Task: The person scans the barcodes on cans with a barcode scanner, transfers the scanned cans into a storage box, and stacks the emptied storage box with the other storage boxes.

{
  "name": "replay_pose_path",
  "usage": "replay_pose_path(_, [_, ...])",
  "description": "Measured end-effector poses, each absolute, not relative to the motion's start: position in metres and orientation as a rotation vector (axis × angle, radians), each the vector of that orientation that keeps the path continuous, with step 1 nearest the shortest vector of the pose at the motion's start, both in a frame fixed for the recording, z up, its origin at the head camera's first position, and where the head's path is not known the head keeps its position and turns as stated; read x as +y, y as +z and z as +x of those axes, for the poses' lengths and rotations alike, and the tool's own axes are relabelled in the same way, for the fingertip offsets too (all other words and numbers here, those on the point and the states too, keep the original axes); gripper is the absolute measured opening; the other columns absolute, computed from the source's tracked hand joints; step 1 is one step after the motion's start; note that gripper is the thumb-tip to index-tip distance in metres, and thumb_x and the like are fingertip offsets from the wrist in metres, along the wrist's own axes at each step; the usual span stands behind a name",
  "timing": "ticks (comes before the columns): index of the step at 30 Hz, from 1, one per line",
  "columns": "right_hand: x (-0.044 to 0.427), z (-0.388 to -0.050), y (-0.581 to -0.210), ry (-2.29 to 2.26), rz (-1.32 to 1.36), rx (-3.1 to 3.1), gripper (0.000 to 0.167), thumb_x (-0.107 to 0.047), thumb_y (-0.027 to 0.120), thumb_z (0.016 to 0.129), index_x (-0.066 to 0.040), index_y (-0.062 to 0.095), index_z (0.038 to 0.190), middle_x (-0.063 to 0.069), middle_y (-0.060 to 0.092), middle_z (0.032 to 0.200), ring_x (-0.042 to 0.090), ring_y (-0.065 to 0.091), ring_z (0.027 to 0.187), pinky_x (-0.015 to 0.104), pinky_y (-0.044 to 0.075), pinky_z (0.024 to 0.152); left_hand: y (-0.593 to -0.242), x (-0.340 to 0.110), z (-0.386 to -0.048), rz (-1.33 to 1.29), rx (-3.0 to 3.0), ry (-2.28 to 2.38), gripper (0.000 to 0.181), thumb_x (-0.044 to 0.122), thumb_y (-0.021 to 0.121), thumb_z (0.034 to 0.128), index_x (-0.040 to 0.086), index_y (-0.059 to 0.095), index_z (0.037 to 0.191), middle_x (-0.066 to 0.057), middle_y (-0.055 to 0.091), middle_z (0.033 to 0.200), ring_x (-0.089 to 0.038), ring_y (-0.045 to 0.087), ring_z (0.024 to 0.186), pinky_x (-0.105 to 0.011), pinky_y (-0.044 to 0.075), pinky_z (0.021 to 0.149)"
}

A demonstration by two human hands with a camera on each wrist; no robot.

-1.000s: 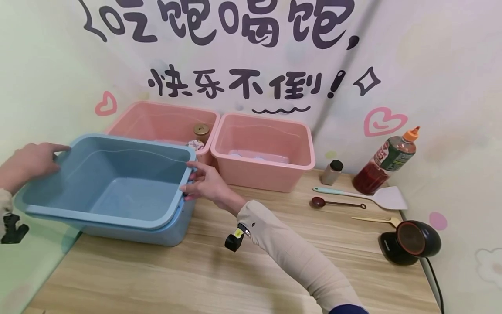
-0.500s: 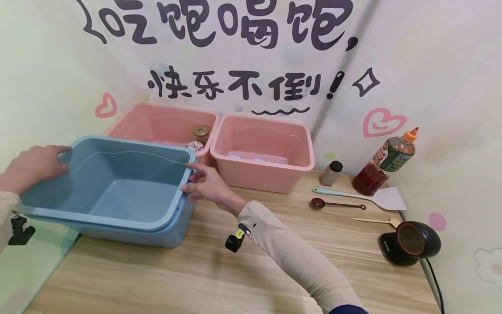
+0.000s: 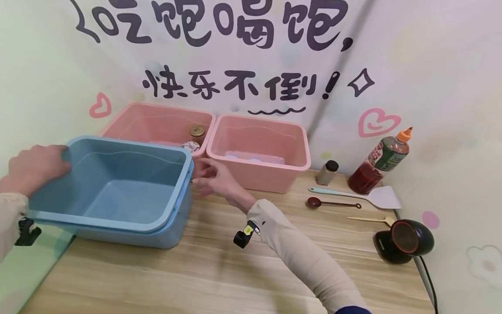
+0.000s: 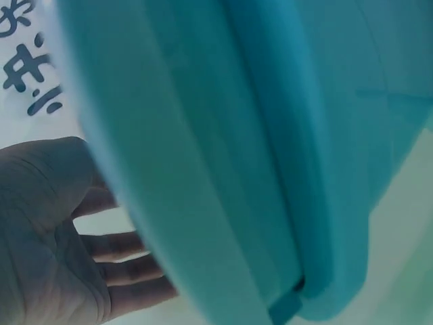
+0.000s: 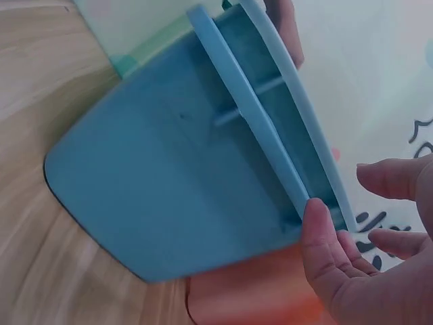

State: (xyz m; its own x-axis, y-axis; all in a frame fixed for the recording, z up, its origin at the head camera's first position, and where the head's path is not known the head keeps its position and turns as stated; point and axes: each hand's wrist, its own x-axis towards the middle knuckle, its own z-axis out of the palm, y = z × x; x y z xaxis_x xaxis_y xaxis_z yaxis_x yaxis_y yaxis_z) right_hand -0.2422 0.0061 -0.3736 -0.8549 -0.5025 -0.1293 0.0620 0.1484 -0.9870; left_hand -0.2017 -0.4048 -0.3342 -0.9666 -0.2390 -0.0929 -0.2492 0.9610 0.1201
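Two blue plastic tubs, nested, stand at the table's left; the upper tub's (image 3: 129, 198) rim sits slightly above the lower tub's (image 5: 155, 162) rim. My left hand (image 3: 37, 168) is at the left side of the upper rim. In the left wrist view its fingers are fairly straight, with their tips hidden behind the rim; contact is unclear. My right hand (image 3: 219, 181) is just off the tubs' right side, thumb and fingers apart. In the right wrist view one right fingertip (image 5: 316, 210) appears close to the lower rim; whether it touches cannot be told.
Behind stand two pink tubs; the left pink tub (image 3: 157, 111) contains a gold-lidded jar (image 3: 197, 132), and the right pink tub (image 3: 255, 172) adjoins it. Farther right are a small shaker (image 3: 327, 173), a sauce bottle (image 3: 378, 161), a spatula (image 3: 382, 197), a spoon (image 3: 314, 202) and a black device (image 3: 404, 240).
My right hand has come off the tubs' right rim and shifted rightward. My left hand has moved a little right along the left side. The tubs have hardly moved.
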Motion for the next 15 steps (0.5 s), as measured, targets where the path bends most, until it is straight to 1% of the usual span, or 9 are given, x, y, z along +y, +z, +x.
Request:
replay_pose_path(2, [0.013,-0.245,-0.374,-1.744,-0.411,2.040,0.068,-0.003,0.072,0.089,-0.008,0.043,0.150,0.021,0.056,0.119,0.019,0.060,0.095,0.035,0.063,0.071,-0.333,-0.399,-0.200,-0.378,3.052,0.205,0.052,0.014,0.055,0.0839,-0.014,0.042,0.126,-0.043,0.055,0.093,-0.053,0.053,0.075,-0.065,0.044,0.063])
replay_pose_path(5, [0.026,-0.251,-0.372,-1.747,-0.385,2.085,0.070,-0.003,0.071,0.090,-0.009,0.040,0.152,0.022,0.056,0.122,0.027,0.063,0.102,0.035,0.063,0.071,-0.328,-0.386,-0.201,-0.376,3.102,0.193,0.041,0.011,0.054,0.0832,-0.015,0.046,0.114,-0.038,0.054,0.084,-0.051,0.051,0.072,-0.066,0.044,0.061])
replay_pose_path(7, [0.036,-0.257,-0.368,-1.750,-0.368,2.134,0.070,-0.002,0.071,0.090,-0.011,0.040,0.152,0.021,0.056,0.122,0.031,0.065,0.107,0.034,0.062,0.070,-0.322,-0.373,-0.203,-0.367,3.151,0.150,0.038,0.012,0.051,0.0845,-0.015,0.047,0.111,-0.037,0.052,0.087,-0.054,0.049,0.076,-0.067,0.044,0.062])
replay_pose_path(9, [0.047,-0.263,-0.360,-1.743,-0.359,2.195,0.071,-0.003,0.071,0.090,-0.012,0.040,0.152,0.022,0.057,0.126,0.034,0.065,0.110,0.035,0.062,0.073,-0.316,-0.358,-0.208,-0.367,3.199,0.089,0.039,0.013,0.048,0.0876,-0.013,0.048,0.117,-0.039,0.050,0.097,-0.056,0.047,0.086,-0.069,0.045,0.069])
replay_pose_path(11, [0.060,-0.270,-0.351,-1.722,-0.374,2.284,0.070,-0.004,0.072,0.090,-0.013,0.041,0.152,0.022,0.056,0.130,0.034,0.066,0.112,0.038,0.062,0.078,-0.308,-0.342,-0.214,-0.344,3.257,0.062,0.045,0.016,0.046,0.0914,-0.011,0.046,0.127,-0.042,0.045,0.116,-0.060,0.043,0.103,-0.073,0.042,0.083])
replay_pose_path(13, [0.076,-0.276,-0.340,-1.669,-0.417,2.412,0.071,-0.005,0.072,0.090,-0.014,0.040,0.153,0.021,0.056,0.134,0.034,0.064,0.115,0.041,0.060,0.085,-0.300,-0.328,-0.222,-0.301,3.336,0.093,0.050,0.020,0.044,0.0948,-0.008,0.042,0.137,-0.042,0.040,0.132,-0.060,0.038,0.120,-0.074,0.036,0.097])
replay_pose_path(15, [0.095,-0.282,-0.331,-1.568,-0.503,2.592,0.071,-0.008,0.072,0.090,-0.013,0.039,0.153,0.022,0.056,0.135,0.035,0.063,0.116,0.043,0.058,0.091,-0.293,-0.316,-0.231,-0.236,3.395,0.174,0.054,0.025,0.043,0.0972,-0.005,0.039,0.143,-0.039,0.032,0.146,-0.058,0.028,0.136,-0.073,0.027,0.108])
